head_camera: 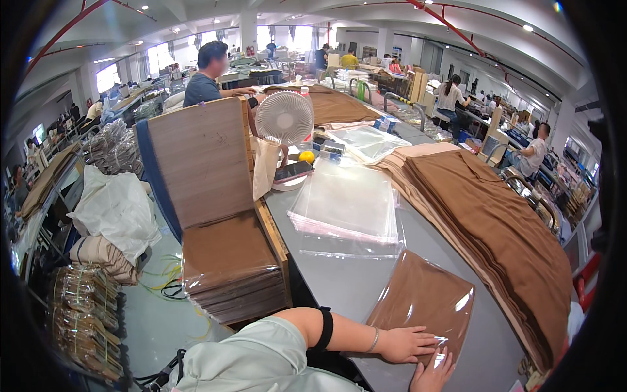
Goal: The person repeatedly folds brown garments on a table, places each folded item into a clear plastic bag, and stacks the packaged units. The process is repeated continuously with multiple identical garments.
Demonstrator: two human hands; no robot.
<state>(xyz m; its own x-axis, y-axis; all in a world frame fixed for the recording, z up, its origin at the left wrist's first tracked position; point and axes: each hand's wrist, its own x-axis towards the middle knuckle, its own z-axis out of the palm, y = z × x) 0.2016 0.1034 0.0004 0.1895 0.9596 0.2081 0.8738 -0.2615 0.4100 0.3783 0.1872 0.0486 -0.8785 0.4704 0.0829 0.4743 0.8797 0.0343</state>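
Folded brown fabric in a clear plastic bag point(426, 296) lies flat on the grey table point(333, 274) before me. Spread across its near part is my left hand point(409, 344), palm down with the fingers extended. My right hand point(433, 371) rests at the bag's near edge, its fingertips close to those of my left hand. Neither hand appears to grasp anything. Just beyond the bagged fabric is a stack of empty clear plastic bags point(350, 201). A long pile of brown fabric pieces point(490, 206) runs along the table on the right.
Left of the table, a wooden stand point(210, 161) holds a tall stack of bagged brown pieces point(230, 245). A white fan point(285, 116), a phone point(293, 170) and a yellow-orange fruit point(307, 157) sit farther back. Bundled packages point(85, 313) lie at left. A co-worker point(203, 88) is across the table.
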